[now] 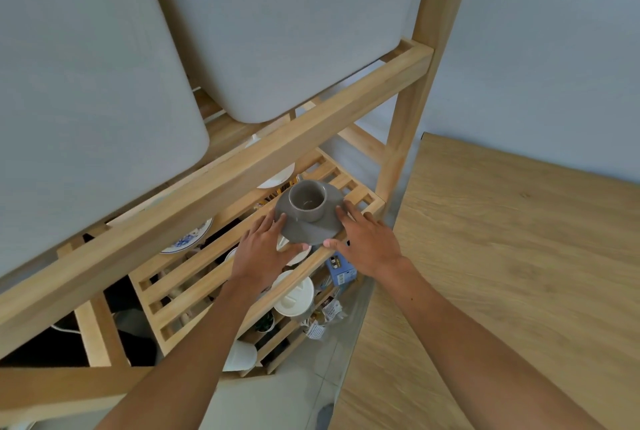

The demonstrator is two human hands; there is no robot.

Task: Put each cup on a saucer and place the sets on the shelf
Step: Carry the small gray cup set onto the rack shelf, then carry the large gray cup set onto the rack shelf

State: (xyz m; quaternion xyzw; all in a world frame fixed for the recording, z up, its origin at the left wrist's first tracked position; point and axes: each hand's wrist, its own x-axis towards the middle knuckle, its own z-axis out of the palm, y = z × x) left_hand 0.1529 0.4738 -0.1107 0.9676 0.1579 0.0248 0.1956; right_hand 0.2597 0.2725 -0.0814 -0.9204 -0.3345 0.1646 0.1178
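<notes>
A grey cup stands upright on a grey saucer at the right front corner of the slatted wooden shelf. My left hand touches the saucer's left edge, thumb under its front rim. My right hand grips the saucer's right edge, fingers on top and thumb at the front. The saucer's front part overhangs the shelf's front rail.
Two large white bins fill the shelf above. A blue-patterned plate and white plates lie further back. Below are white lids, a blue box and packets. A wooden table stands right.
</notes>
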